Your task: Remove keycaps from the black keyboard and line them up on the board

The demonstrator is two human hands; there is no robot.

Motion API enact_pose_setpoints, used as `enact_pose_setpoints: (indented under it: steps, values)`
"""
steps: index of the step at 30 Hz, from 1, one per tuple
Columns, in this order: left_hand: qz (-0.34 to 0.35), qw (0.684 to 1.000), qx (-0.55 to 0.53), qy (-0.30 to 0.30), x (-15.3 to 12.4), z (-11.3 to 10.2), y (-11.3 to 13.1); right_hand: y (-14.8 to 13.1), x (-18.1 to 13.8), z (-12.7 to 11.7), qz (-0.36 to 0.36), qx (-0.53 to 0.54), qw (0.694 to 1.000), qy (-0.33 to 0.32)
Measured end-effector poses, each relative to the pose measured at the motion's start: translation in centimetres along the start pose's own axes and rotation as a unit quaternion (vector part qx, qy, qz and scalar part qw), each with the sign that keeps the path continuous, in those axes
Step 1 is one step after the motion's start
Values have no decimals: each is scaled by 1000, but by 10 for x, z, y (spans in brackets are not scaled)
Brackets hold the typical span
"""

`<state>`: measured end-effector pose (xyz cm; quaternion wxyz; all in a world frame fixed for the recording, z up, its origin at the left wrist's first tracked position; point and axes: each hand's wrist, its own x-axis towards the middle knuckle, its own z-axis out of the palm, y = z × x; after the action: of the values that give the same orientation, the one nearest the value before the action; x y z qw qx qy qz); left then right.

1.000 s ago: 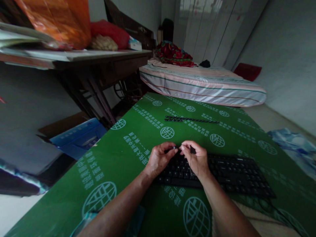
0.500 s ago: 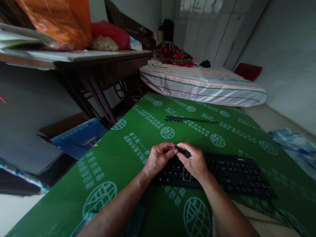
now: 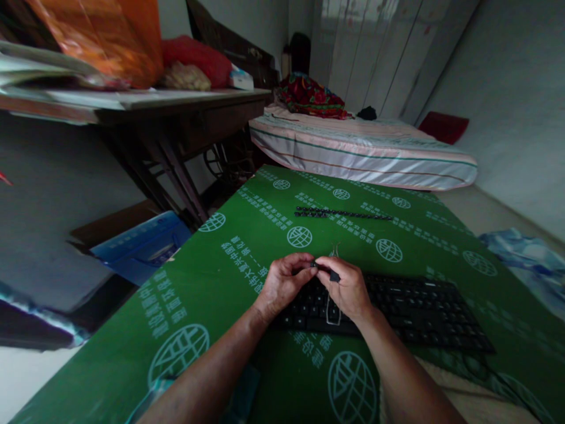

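My left hand (image 3: 285,282) and my right hand (image 3: 348,287) meet above the left end of a black keyboard (image 3: 397,309) on a green printed board (image 3: 247,235). The fingertips of both pinch a small dark piece (image 3: 322,268) between them, too small to name. A thin wire loop (image 3: 334,306) hangs from my right hand, with wire ends sticking up past the fingers. Farther back on the board lies a row of black strips (image 3: 342,214).
A dark wooden table (image 3: 176,112) loaded with orange and red bags stands at the left, with a blue box (image 3: 141,244) on the floor below it. A bed (image 3: 362,153) with striped bedding lies beyond the board. Blue cloth (image 3: 525,265) sits at the right.
My right hand has drawn a little closer to the left, and the wire loop now hangs visibly below its palm. The keyboard and strips have not moved.
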<state>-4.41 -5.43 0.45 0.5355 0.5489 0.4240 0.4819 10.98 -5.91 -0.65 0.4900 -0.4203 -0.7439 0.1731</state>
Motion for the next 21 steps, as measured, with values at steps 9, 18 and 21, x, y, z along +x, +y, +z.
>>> enact_pose_setpoints:
  steps: [9, 18, 21]
  values:
    - [47, 993, 7, 111, 6, -8, 15, 2, 1, -2, 28, -13, 999, 20]
    - [39, 970, 86, 225, 29, -50, -8, 18, 18, -18, 67, -72, 993, 59]
    - [33, 972, 103, 208, 33, -56, -16, 40, 37, -24, 90, -101, 990, 41]
